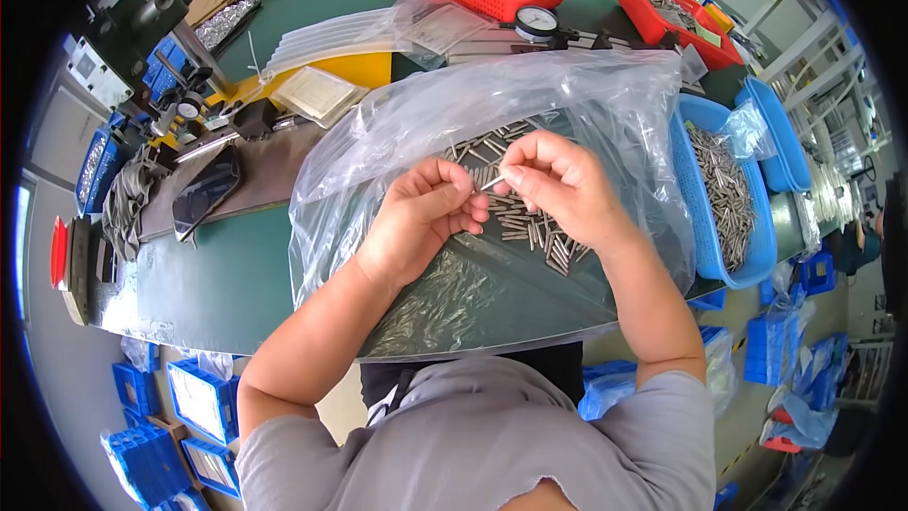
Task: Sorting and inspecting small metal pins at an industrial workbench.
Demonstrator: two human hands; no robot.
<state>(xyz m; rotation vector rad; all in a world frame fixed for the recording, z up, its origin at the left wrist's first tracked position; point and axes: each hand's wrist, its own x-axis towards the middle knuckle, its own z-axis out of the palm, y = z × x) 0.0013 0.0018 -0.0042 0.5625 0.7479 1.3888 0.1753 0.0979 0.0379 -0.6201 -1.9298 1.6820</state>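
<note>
Between my two hands is a small metal pin (492, 183), gripped at its ends by the fingertips of both. My left hand (427, 203) is closed in a pinch at its left end, the lower fingers curled. My right hand (558, 185) pinches the other end between thumb and forefinger. Below and around the fingers lies a loose pile of similar metal pins (544, 235), part of it hidden by my hands. The pile rests on a clear plastic sheet or bag (369, 156) spread over the green table (222, 279).
At the right edge stands a blue basket (757, 265) full of metal pins. Red baskets (492, 2) with metal parts sit at the back, near a dial gauge (536, 23). Left are a phone (208, 191), a glove (130, 191) and a gauge stand (194, 47).
</note>
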